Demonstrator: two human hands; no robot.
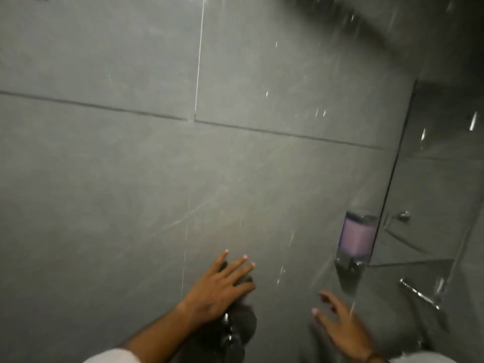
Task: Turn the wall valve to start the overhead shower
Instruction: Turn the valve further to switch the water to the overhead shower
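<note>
Left hand (218,289) splayed over valve (242,280) — water falling.

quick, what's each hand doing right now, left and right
Left hand: fingers spread, draped over the dark wall valve, no tight grip.
Right hand: open, fingers spread, holding nothing, near the wall.

Dark wall valve (242,280), mostly covered up

It's a dark knob-type fitting low on the grey tiled wall, pretty blurry. Only bits show past the fingers laid over it, plus a dark body with shiny spots just below. Water streaks fall past it.
</note>
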